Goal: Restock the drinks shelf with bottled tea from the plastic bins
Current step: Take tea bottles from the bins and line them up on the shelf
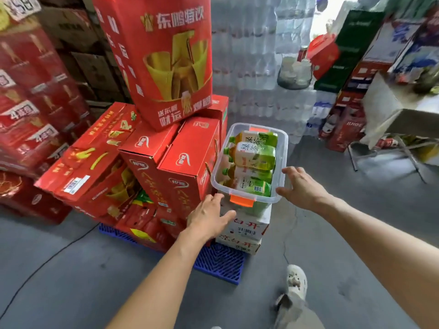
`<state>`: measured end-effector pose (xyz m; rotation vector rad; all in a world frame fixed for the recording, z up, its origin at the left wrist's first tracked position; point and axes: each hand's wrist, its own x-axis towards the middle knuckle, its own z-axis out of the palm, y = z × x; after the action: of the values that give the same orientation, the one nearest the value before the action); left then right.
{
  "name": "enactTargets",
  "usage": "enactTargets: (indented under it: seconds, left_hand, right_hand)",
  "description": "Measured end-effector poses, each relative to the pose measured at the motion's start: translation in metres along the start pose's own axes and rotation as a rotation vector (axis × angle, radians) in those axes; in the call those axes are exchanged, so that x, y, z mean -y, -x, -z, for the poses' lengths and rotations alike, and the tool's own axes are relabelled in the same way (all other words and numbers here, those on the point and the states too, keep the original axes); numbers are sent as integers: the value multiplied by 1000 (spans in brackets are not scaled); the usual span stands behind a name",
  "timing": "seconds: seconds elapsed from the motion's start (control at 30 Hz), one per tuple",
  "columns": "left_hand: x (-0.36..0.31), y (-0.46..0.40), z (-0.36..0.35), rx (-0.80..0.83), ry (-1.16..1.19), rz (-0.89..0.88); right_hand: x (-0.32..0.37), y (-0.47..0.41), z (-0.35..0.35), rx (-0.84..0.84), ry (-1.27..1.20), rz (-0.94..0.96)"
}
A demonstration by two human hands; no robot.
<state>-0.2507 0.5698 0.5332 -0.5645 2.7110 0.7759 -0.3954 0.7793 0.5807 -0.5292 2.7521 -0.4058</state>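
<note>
A clear plastic bin (283, 148) with orange latches sits on top of stacked white cartons (247, 230). Several green-labelled tea bottles (255, 156) lie on their sides inside it. My left hand (210, 216) is spread open just below the bin's near left corner, not touching the rim. My right hand (300, 187) is open beside the bin's near right corner, its fingers close to the wall. Neither hand holds anything. No drinks shelf is in view.
Red drink cartons (171, 153) are stacked on a blue pallet (221, 262) left of the bin. Shrink-wrapped water packs (256, 67) rise behind. A folding table (401, 129) and more boxes stand at the right. My foot (295, 281) is on grey concrete floor.
</note>
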Motion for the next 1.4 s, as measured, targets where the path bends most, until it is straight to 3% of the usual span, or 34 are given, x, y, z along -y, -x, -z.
enactTargets:
  seconds: [0.2, 0.47, 0.6, 1.03, 1.13, 1.23, 1.4]
  left_hand:
    - [-7, -91, -31, 14, 226, 248]
    - [-36, -173, -79, -162, 812, 959]
    - [-50, -192, -98, -206, 1083, 1163]
    - [-62, -208, -128, -366, 1419, 1295]
    - [-67, -214, -127, -390, 1480, 1307]
    - [-69, -222, -130, -384, 1417, 1297]
    - [-76, -228, -130, -437, 1348, 1262]
  right_hand:
    - [-22, -151, 22, 74, 42, 100]
    - [-31, -353, 41, 216, 120, 217]
    - [-31, -414, 28, 277, 190, 287]
    - [-34, -501, -30, 490, 8, -41]
    - [-33, -507, -34, 455, 73, -36]
    - [-32, -514, -34, 371, 132, -30]
    - [-43, -520, -35, 501, -4, -2]
